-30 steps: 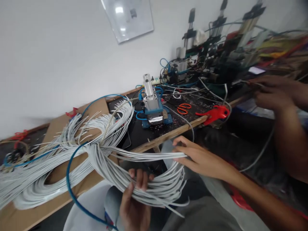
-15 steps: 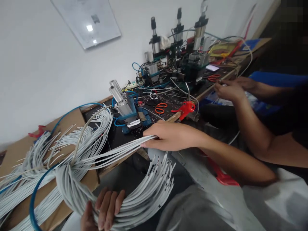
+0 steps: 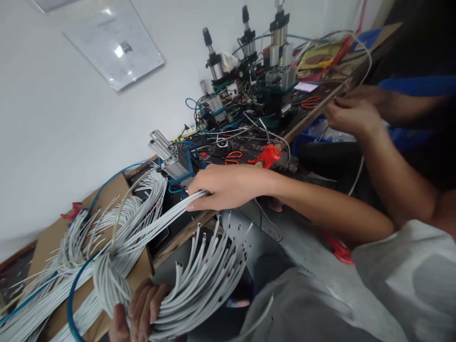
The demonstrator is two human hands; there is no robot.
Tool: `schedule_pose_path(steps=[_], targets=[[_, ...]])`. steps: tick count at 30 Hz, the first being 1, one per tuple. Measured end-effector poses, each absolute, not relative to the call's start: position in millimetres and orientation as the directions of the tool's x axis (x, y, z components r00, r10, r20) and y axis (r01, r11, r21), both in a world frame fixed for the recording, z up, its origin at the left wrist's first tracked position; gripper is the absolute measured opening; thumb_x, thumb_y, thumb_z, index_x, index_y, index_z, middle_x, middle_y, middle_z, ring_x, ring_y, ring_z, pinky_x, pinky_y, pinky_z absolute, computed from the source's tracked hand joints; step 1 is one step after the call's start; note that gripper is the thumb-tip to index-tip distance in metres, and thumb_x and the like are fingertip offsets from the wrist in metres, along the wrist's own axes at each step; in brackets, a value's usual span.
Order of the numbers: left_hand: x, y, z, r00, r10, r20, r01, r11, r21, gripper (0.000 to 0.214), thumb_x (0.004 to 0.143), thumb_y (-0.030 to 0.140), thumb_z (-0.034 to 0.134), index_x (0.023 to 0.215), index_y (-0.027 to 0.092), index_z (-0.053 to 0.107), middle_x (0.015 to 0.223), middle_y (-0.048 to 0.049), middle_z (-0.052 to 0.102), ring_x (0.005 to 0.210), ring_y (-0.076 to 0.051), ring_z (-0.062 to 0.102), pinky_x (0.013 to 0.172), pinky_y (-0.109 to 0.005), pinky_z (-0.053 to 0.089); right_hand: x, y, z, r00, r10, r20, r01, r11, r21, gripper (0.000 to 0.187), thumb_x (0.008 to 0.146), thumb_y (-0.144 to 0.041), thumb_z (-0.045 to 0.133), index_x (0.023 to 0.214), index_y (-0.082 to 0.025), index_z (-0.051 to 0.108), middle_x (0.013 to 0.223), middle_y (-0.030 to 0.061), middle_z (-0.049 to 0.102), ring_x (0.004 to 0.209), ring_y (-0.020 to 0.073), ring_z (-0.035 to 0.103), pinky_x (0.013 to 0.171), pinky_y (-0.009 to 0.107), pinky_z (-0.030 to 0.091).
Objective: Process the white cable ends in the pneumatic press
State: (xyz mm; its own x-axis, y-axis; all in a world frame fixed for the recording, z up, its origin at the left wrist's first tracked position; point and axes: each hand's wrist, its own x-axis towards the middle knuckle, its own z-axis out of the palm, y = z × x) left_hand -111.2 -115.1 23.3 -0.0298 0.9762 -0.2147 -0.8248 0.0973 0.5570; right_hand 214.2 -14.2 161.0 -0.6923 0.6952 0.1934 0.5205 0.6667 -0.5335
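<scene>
At the bottom, my left hand [image 3: 140, 308] is wrapped round a thick bundle of grey cables [image 3: 199, 294], whose dark-tipped cut ends fan out to the right over my lap. Farther up, my right hand [image 3: 228, 186] closes on a thin bunch of cables [image 3: 162, 222] split from that bundle and pulled toward the bench. Right behind my right hand stands a small pneumatic press [image 3: 174, 159] with silver cylinders and a blue base, partly covered by the hand. More white cables [image 3: 131, 237] spread over cardboard [image 3: 144, 268] on the left.
Taller presses [image 3: 280, 66] stand farther along the bench. A red air gun [image 3: 267, 156] and orange scissors [image 3: 233, 156] lie near its edge. Blue air hose [image 3: 71, 304] loops across the left side. A co-worker's hands [image 3: 352, 114] are at the right.
My right hand has moved left with its cables, closer to the small press. The cable ends by my left hand have spread apart more. The view has shifted slightly.
</scene>
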Motion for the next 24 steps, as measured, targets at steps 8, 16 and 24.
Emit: schedule_pose_path(steps=[8, 16, 24], targets=[[-110, -111, 32, -0.062, 0.987, -0.149, -0.860, 0.023, 0.511, 0.038, 0.079, 0.011, 0.070, 0.065, 0.028, 0.039, 0.039, 0.0131, 0.061, 0.036, -0.010, 0.059, 0.055, -0.018, 0.066, 210, -10, 164, -0.686, 0.687, 0.240, 0.517, 0.692, -0.504, 0.039, 0.109, -0.028, 0.059, 0.075, -0.014, 0.074, 0.058, -0.0081, 0.047, 0.057, 0.0105, 0.042, 0.062, 0.027, 0.031], [-79, -108, 48, -0.138, 0.977, -0.160, -0.873, -0.044, 0.485, 0.042, 0.071, 0.010, 0.079, 0.064, 0.026, 0.041, 0.034, 0.0169, 0.049, 0.031, -0.005, 0.047, 0.050, -0.011, 0.057, 208, -6, 177, -0.700, 0.679, 0.222, 0.530, 0.702, -0.476, 0.038, 0.109, -0.023, 0.057, 0.081, -0.010, 0.079, 0.059, -0.0043, 0.058, 0.057, 0.0107, 0.045, 0.061, 0.028, 0.031], [-9, -91, 15, -0.156, 0.975, -0.156, -0.836, -0.047, 0.546, 0.040, 0.074, 0.047, 0.090, 0.065, 0.021, 0.062, 0.048, 0.0116, 0.053, 0.042, -0.006, 0.050, 0.058, -0.018, 0.058, 201, -35, 172, -0.621, 0.724, 0.300, 0.670, 0.689, -0.276, 0.033, 0.111, -0.029, 0.052, 0.091, -0.016, 0.074, 0.085, 0.0074, 0.076, 0.082, 0.0242, 0.070, 0.075, 0.035, 0.043]])
